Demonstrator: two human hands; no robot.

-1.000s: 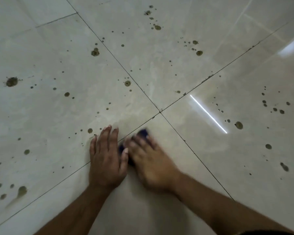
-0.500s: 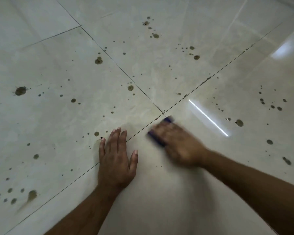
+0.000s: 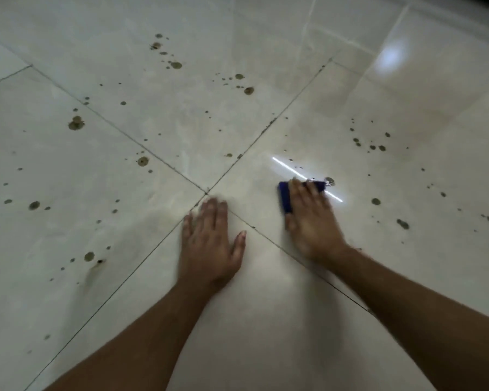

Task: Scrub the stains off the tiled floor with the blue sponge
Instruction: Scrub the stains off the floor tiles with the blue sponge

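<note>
The blue sponge (image 3: 285, 197) lies on the glossy pale tiled floor (image 3: 268, 292), just right of where four tiles meet. My right hand (image 3: 311, 218) covers most of it and grips it, fingers draped over its top and thumb at its near left side. A dark stain (image 3: 329, 181) sits right at the sponge's far right corner. My left hand (image 3: 209, 244) rests flat on the floor beside the grout cross, fingers straight. Brown stains dot the tiles: a big one (image 3: 76, 123) far left, one (image 3: 143, 161) at centre left, one (image 3: 375, 201) right of the sponge.
Clusters of spots lie at the back (image 3: 176, 65) and at the right (image 3: 373, 146). A smeared stain (image 3: 96, 266) marks the left tile. A bright light streak (image 3: 294, 172) reflects near the sponge. A skirting edge (image 3: 463, 21) runs along the top right.
My right hand has swept the sponge from beside my left hand, over the grout cross, out onto the right tile. My left hand has stayed flat on the floor.
</note>
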